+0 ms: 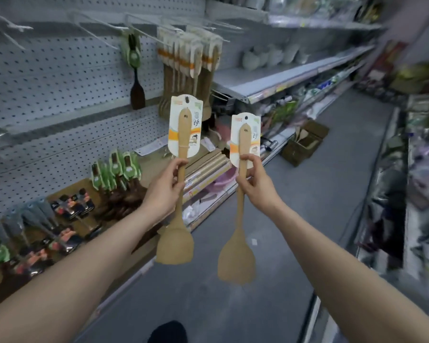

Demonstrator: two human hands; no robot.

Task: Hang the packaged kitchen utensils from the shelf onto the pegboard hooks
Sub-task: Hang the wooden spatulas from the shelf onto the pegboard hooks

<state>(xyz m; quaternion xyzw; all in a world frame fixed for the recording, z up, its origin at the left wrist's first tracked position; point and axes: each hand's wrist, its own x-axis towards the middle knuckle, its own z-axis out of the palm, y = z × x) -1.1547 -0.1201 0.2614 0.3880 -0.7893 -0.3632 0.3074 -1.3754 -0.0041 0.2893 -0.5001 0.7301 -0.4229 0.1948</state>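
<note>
I hold two packaged wooden spatulas upright, blades down, each with a white and orange card at the top. My left hand (164, 184) grips the handle of the left spatula (175, 245). My right hand (253, 180) pinches the handle of the right spatula (236, 259). Ahead and above, several matching wooden spatulas (187, 60) hang on pegboard hooks. A dark spatula with a green card (135, 78) hangs to their left. Bare hooks (97, 35) stick out of the pegboard (47, 78) further left.
The low shelf (156, 258) at left carries green-carded utensils (117, 169), dark utensils and orange-labelled packs. A cardboard box (305, 142) sits on the aisle floor. White bowls (270, 55) stand on the upper right shelf. More stock lines the right side.
</note>
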